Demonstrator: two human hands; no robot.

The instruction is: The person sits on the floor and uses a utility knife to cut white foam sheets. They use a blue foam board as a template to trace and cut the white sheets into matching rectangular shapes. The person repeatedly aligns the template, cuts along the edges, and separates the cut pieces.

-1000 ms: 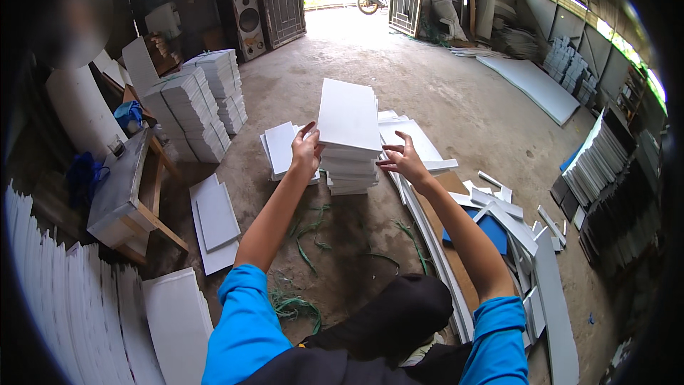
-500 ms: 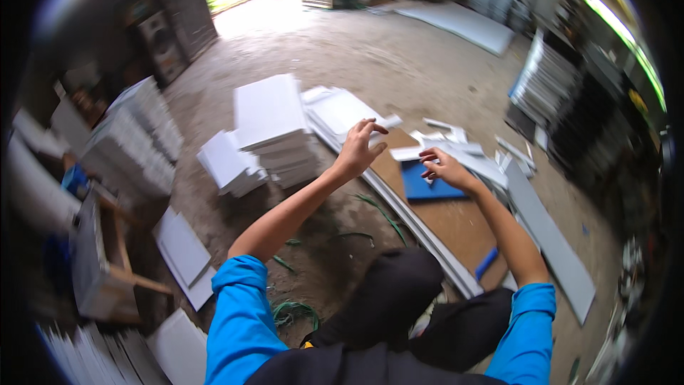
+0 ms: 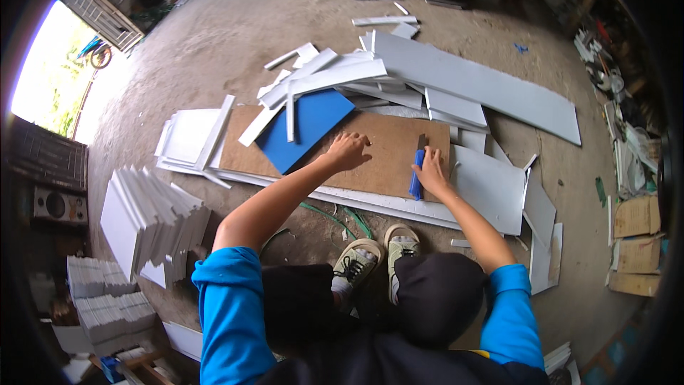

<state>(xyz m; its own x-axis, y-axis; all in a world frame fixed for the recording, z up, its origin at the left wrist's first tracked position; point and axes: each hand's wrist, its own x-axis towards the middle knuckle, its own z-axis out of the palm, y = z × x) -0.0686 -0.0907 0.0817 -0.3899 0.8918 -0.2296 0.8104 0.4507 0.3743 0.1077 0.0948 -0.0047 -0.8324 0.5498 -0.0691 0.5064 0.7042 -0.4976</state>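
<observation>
My right hand (image 3: 432,173) is closed round a blue-handled cutter (image 3: 415,180) whose short dark blade points away from me. The cutter is at the right end of a brown board (image 3: 388,160). Over the middle of that board is my left hand (image 3: 348,151), fingers apart and slightly bent, holding nothing; whether it touches the board I cannot tell. Left of it a blue panel (image 3: 303,132) lies slantwise on the board, with thin white strips (image 3: 290,117) across its far part.
The brown board rests on stacked white panels (image 3: 491,189). Beyond lie white offcuts (image 3: 328,71) and a long grey-white panel (image 3: 484,82). White sheet stacks (image 3: 146,221) stand at the left, cardboard boxes (image 3: 636,215) at the far right. Green strapping (image 3: 356,222) lies near my shoes.
My view has turned right and down toward the board. My right hand has come down and taken hold of the cutter. The left hand has lowered over the board.
</observation>
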